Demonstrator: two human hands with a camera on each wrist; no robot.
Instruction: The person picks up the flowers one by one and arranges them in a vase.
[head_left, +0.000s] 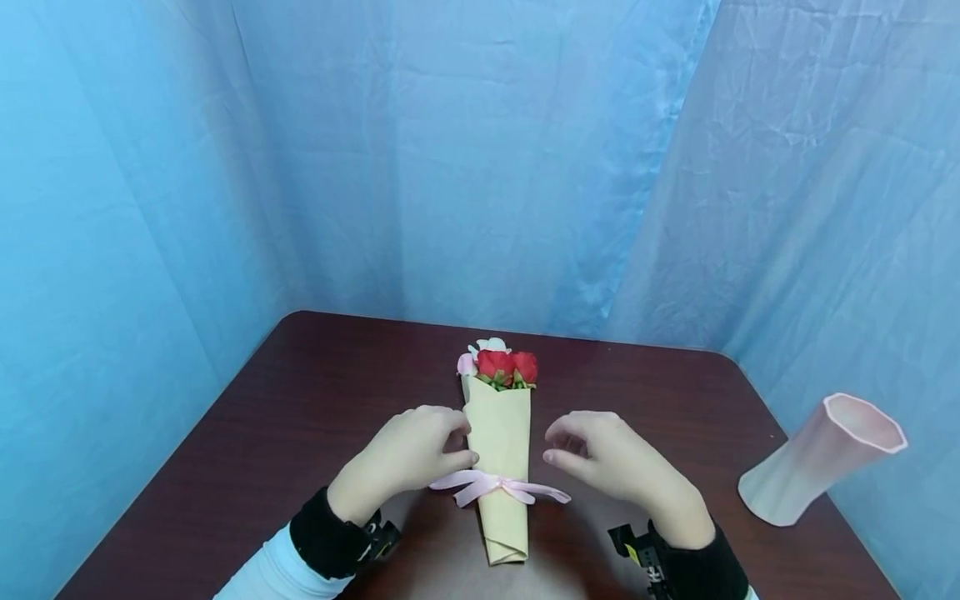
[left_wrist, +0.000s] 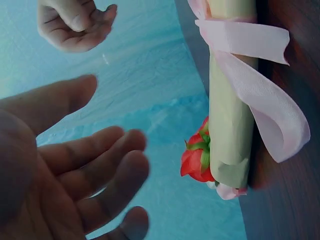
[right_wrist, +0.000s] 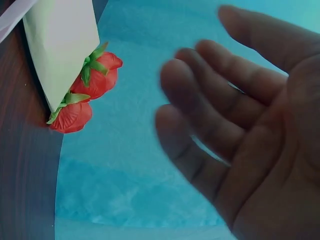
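A bouquet wrapped in cream paper lies on the dark table, its red roses and paler blooms pointing to the far edge. Round its lower part a pink ribbon is tied in a bow with loose tails. My left hand hovers just left of the wrapping, and the left wrist view shows a gap between its relaxed fingers and the paper. On the other side my right hand hangs apart from the bouquet, fingers loosely bent around nothing.
A pink-and-white vase stands near the right edge of the brown table. Blue curtains surround the table at the back and sides. Both wrists wear black bands with small cameras.
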